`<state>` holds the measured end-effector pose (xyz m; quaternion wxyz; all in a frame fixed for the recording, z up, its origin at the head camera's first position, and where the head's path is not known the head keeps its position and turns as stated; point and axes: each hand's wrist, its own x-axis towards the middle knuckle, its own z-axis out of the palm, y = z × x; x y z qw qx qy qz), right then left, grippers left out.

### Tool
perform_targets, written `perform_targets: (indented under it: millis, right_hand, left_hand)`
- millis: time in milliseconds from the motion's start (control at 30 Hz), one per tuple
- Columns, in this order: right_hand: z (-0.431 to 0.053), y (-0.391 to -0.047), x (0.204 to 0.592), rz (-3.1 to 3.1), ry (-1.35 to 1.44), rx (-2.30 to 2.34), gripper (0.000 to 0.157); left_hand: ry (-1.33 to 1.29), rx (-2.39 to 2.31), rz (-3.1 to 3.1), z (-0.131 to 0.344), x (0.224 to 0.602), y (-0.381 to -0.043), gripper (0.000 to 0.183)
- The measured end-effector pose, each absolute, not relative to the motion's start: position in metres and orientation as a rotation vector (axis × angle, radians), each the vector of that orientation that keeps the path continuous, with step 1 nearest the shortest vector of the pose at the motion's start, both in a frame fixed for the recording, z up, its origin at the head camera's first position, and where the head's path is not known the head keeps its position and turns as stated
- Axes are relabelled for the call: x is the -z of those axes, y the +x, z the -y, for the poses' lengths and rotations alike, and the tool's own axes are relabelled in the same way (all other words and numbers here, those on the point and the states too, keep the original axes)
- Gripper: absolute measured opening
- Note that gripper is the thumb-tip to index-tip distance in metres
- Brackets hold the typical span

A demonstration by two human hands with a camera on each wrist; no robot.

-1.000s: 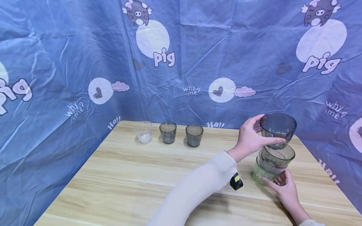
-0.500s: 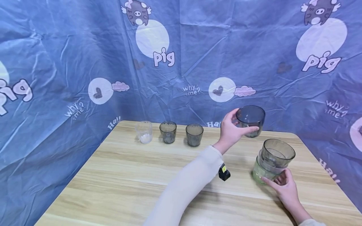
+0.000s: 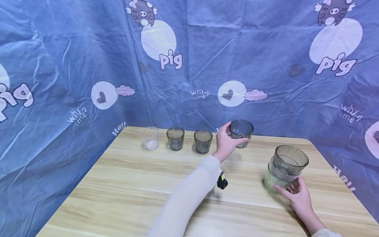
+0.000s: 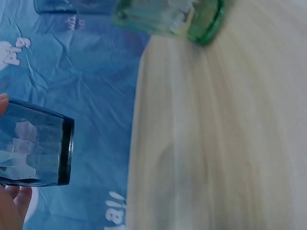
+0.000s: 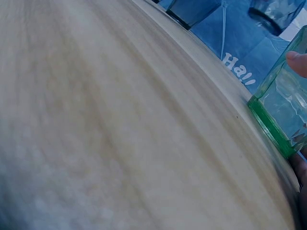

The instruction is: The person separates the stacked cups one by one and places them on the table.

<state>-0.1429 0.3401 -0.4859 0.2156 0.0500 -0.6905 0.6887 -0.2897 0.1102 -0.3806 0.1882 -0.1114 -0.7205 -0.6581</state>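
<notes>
Dark cup: it is in the air above the far part of the table (image 3: 142, 197), to the right of three cups in a row; the dark cup (image 3: 241, 131) is upright.
Left hand: the left hand (image 3: 226, 143) grips this cup from its left side, with the thumb across the near side.
Left wrist view: it shows the thick base of the dark cup, with fingers on both sides; the base is apart from the wood, which is less certain from the head view.
Green cup: the green cup (image 3: 273, 181) is lowest in a stack at the right; a pale cup (image 3: 288, 177) sits in it, and a smoky cup (image 3: 291, 159) in the pale one.
Right hand: the right hand (image 3: 297, 199) holds the green cup, thumb at the near side.
Right wrist view: here the thick green base is plain on the table; the head view partly hides it behind the hand.
Row: a clear cup (image 3: 150, 140), then two grey cups (image 3: 175, 140), stand apart near the back edge.
Backdrop: a blue cloth (image 3: 207, 49) with printed pigs.
</notes>
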Motion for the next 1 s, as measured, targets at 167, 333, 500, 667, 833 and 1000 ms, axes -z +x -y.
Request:
perform_targets:
  millis: [167, 333, 500, 667, 833, 1000]
  right_hand:
    - [-0.341, -0.142, 0.485, 1.923, 0.132, -1.898, 0.076]
    - [-0.341, -0.143, 0.485, 1.919, 0.136, -1.906, 0.076]
    - [-0.340, -0.142, 0.485, 1.908, 0.147, -1.915, 0.075]
    - [-0.341, -0.142, 0.485, 1.913, 0.144, -1.910, 0.075]
    - [-0.341, -0.143, 0.485, 1.928, 0.134, -1.894, 0.076]
    - [-0.341, -0.142, 0.486, 1.926, 0.138, -1.896, 0.076]
  left_hand:
    - [-0.271, 1.828, 2.085, -0.105, 0.392, -0.294, 0.083]
    - [-0.239, 1.835, 2.154, -0.101, 0.403, -0.296, 0.085]
    - [-0.236, 1.773, 2.232, -0.099, 0.418, -0.298, 0.088]
    - [-0.278, 1.679, 2.294, -0.100, 0.429, -0.298, 0.086]
    - [-0.316, 1.644, 2.325, -0.097, 0.435, -0.297, 0.084]
    - [-0.257, 1.627, 2.373, -0.095, 0.440, -0.297, 0.085]
